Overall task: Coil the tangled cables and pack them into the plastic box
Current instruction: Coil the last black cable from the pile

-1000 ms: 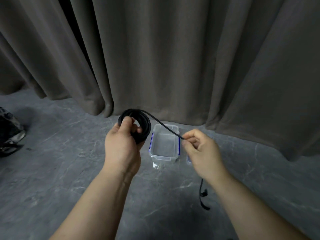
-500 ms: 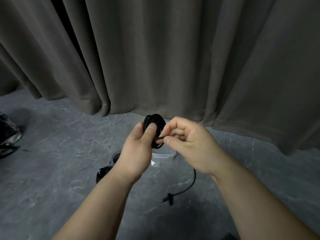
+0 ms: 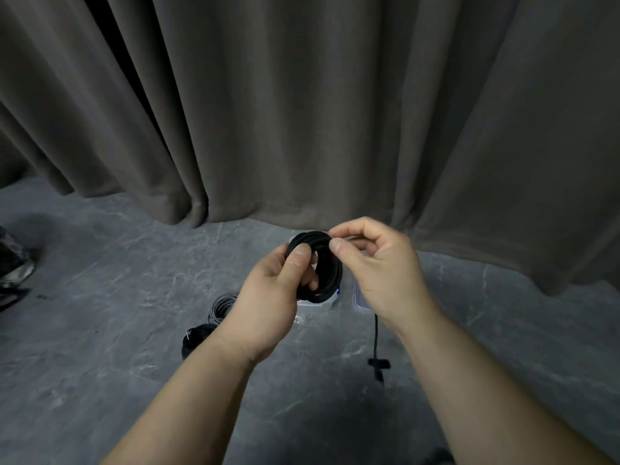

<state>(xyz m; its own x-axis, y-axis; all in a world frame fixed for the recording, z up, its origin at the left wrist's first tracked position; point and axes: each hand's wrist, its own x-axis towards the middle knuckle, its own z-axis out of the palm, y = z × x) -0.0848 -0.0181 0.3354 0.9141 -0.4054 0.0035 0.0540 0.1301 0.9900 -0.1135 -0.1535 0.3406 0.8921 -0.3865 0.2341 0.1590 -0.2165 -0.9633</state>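
A black coil (image 3: 318, 266) was held by the left hand (image 3: 268, 297) over the box (image 3: 317, 302). At its one o'clock rim, cable was pinched by the right hand (image 3: 379, 266). The tail (image 3: 376, 344) hung loose, seemingly unwound; winding it on was called for next.

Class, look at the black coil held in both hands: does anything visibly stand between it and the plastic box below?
Nothing visible does. The black coil, held by the left hand and right hand, hangs in front of the plastic box, largely hiding it; its inside cannot be seen.
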